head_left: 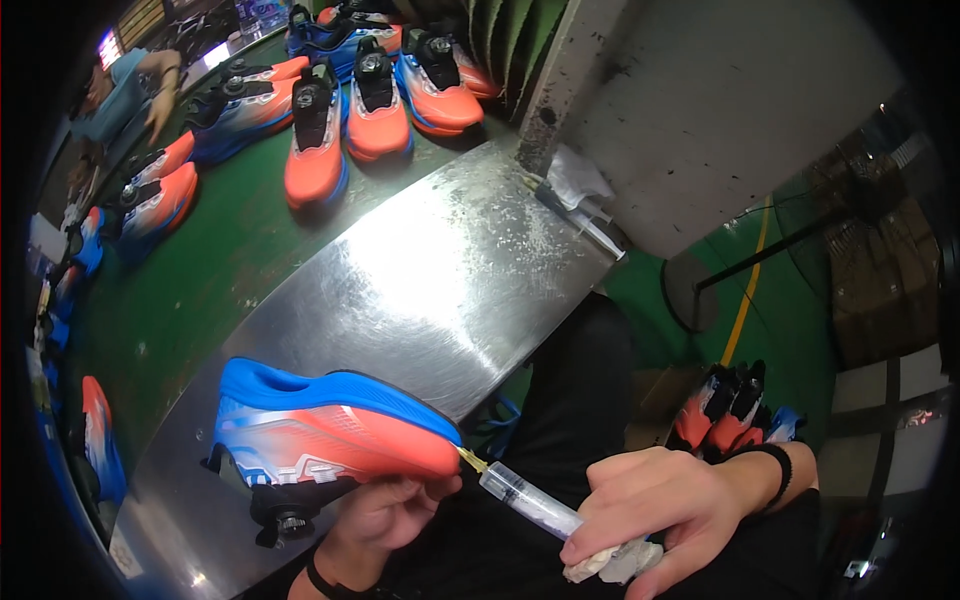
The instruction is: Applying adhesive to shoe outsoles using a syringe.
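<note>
A sneaker (340, 435) with an orange-red toe, white side and blue sole lies on its side, sole turned upward, over the metal plate's near end. My left hand (385, 512) grips it from beneath near the toe, fingers curled against the upper. In my right hand (672, 500) is a clear plastic syringe (528, 502) with a yellowish tip. That tip meets the toe end along the line between blue sole and orange upper. Crumpled white tissue (615, 562) is bunched under my right fingers around the syringe's rear end.
Several matching shoes (316, 160) stand on the green tabletop (240, 240) beyond the shiny metal plate (400, 290). Another syringe (595, 238) and a white tissue (578, 178) lie by a grey panel (700, 110). More shoes (722, 410) sit at lower right. A person's arm (162, 95) shows far left.
</note>
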